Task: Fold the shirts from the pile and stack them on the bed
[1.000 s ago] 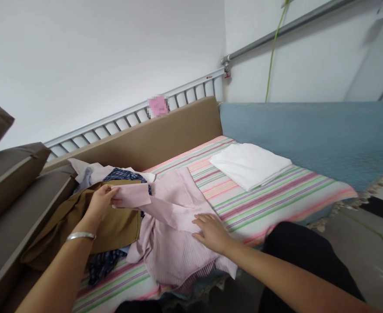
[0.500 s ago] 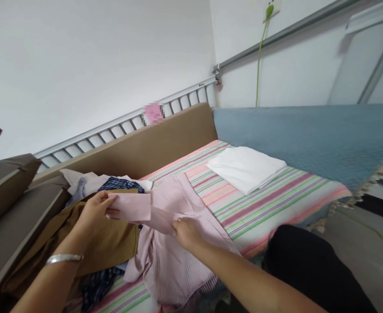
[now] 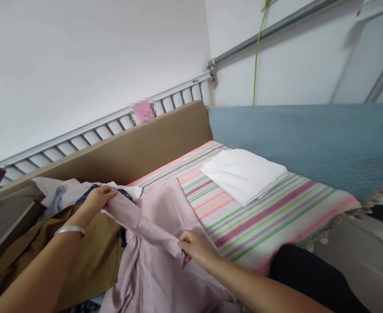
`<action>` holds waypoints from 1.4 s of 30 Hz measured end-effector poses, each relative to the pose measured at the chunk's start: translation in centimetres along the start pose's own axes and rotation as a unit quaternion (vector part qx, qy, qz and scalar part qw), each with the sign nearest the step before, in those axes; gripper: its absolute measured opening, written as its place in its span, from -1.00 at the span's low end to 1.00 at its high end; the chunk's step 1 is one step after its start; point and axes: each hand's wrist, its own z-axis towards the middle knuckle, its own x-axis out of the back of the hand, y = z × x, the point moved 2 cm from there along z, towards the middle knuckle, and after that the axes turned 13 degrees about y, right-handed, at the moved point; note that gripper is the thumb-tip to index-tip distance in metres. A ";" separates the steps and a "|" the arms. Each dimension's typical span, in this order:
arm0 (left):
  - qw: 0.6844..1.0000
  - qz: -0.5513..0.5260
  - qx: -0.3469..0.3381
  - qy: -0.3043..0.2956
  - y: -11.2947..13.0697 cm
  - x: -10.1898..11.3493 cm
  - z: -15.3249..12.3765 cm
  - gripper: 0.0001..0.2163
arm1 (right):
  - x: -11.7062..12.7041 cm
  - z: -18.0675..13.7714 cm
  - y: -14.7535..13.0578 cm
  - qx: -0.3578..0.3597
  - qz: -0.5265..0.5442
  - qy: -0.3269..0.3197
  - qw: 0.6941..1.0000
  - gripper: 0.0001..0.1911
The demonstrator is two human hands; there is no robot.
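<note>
A pale pink shirt (image 3: 159,261) lies spread on the striped bedsheet (image 3: 260,217). My left hand (image 3: 96,201), with a silver bangle on the wrist, grips the end of the shirt's sleeve above a brown garment (image 3: 90,256). My right hand (image 3: 193,247) pinches the same sleeve lower down, near the shirt's body. The sleeve runs taut between both hands.
A pile of clothes lies at the left, with a dark checked piece (image 3: 87,195) and a whitish one (image 3: 51,187). A folded white cloth (image 3: 243,174) rests on the sheet. A blue cover (image 3: 309,134) lines the right side, a brown headboard (image 3: 139,148) the back.
My right hand left the shirt's body, where it lay flat, and closed on the sleeve. My left hand kept its grip on the sleeve end. The view shifted slightly.
</note>
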 end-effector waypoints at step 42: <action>0.951 -0.138 0.267 -0.077 2.2 -19.8 -29.5 -0.67 | 10.4 4.3 -0.5 0.092 -0.230 -0.005 0.969 -0.84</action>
